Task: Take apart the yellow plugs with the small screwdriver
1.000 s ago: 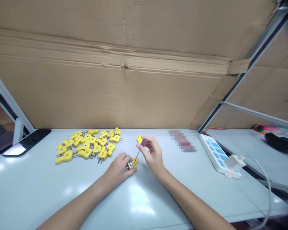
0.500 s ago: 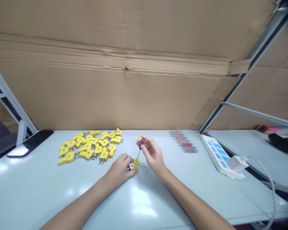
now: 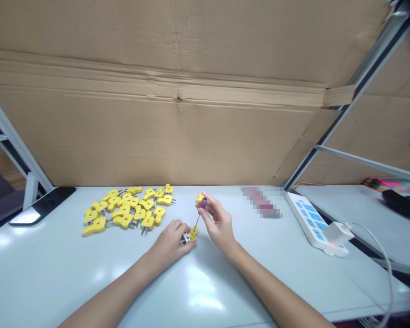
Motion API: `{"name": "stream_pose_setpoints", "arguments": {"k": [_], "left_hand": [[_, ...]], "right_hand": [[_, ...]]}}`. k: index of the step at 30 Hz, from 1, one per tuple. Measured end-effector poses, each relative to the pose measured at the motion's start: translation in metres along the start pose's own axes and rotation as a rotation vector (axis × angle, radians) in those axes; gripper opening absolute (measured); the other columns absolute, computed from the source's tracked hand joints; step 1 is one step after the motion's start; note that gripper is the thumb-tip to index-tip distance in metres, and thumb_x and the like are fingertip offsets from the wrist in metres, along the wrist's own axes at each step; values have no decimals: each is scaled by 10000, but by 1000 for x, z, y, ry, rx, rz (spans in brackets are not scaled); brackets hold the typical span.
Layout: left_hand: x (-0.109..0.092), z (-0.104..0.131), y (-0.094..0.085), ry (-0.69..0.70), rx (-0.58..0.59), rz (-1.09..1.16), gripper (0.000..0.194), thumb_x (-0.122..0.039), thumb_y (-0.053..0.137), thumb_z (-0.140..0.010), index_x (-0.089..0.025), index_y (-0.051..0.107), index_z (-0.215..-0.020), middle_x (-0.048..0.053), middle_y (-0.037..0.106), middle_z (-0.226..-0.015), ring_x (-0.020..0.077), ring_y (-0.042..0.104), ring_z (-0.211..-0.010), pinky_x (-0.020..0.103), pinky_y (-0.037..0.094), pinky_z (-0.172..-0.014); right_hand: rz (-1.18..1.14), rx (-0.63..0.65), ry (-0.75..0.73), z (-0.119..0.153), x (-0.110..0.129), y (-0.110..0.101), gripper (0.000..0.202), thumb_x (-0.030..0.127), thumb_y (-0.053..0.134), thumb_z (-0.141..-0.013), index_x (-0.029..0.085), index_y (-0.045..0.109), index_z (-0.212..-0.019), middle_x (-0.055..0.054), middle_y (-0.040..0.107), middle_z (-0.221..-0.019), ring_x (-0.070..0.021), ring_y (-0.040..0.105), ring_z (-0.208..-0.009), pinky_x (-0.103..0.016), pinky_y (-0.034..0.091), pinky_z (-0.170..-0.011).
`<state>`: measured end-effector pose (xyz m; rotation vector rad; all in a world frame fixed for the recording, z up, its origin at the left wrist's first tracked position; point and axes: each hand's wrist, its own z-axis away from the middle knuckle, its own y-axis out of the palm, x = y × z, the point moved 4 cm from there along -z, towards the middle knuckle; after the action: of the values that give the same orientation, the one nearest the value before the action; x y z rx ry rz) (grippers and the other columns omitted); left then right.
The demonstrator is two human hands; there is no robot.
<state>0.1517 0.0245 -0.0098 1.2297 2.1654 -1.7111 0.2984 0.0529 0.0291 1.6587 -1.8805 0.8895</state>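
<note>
My left hand [image 3: 170, 238] is closed around a small yellow plug [image 3: 193, 233] at the front middle of the table, and a pale inner piece and metal prongs show between its fingers. My right hand [image 3: 218, 221] pinches a screwdriver [image 3: 197, 220] by its purple handle. The thin shaft slants down and its tip meets the plug. A yellow piece [image 3: 199, 198] shows right behind the handle; whether my fingers touch it I cannot tell. Several yellow plugs with metal prongs [image 3: 123, 210] lie in a loose group to the left, beyond my left hand.
A dark phone-like slab [image 3: 43, 205] lies at the far left. To the right are a blurred reddish object [image 3: 262, 202] and a white power strip [image 3: 314, 223] with a charger [image 3: 337, 233] plugged in. A cardboard wall [image 3: 191, 141] closes off the back of the table.
The fingers of my right hand have shifted slightly on the screwdriver handle, and more of the yellow piece behind it shows. My left hand and the plug hold still.
</note>
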Motion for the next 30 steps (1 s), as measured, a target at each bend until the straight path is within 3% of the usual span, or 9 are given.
{"name": "stream_pose_setpoints", "arguments": {"k": [5,11,14,18,23,30], "left_hand": [[-1,0,-1,1,-3,6,118,-238,656,-802,-202,587,-890,34,606,-876,207,584,-822,323,475,-742],[-1,0,-1,-11,5,7,122,-218,652,-796,-190,588,-896,44,604,-880,216,584,-830,333,476,-748],[-2,0,-2,1,1,7,119,-235,647,-802,-196,593,-900,42,607,-875,216,584,-832,333,475,-751],[-2,0,-2,5,1,0,123,-238,645,-805,-198,594,-909,42,608,-884,213,588,-831,329,475,-750],[-1,0,-1,-2,15,-24,130,-233,663,-797,-199,591,-900,41,608,-883,222,592,-845,331,478,-752],[-3,-1,-1,-9,26,-23,125,-220,665,-797,-183,598,-896,45,612,-876,232,595,-856,343,484,-760]], "right_hand": [[-112,98,38,2,0,4,310,304,454,-955,279,507,-1259,-97,646,-1155,-205,674,-1005,-420,548,-907],[32,32,-38,-3,6,1,276,238,632,-838,277,579,-1106,-48,575,-952,-159,608,-768,-326,580,-701],[79,29,-39,-5,5,0,269,215,628,-835,281,605,-1094,-18,564,-844,-146,573,-691,-325,568,-695],[38,104,-3,-4,3,0,331,228,561,-882,282,583,-1207,-48,637,-929,-166,647,-798,-333,582,-749],[-72,163,23,-1,1,4,452,257,474,-939,297,418,-1386,-89,653,-1087,-185,682,-938,-388,579,-855],[-46,164,23,0,4,4,363,231,499,-923,294,484,-1280,-92,617,-1114,-185,672,-941,-367,586,-817]]}}
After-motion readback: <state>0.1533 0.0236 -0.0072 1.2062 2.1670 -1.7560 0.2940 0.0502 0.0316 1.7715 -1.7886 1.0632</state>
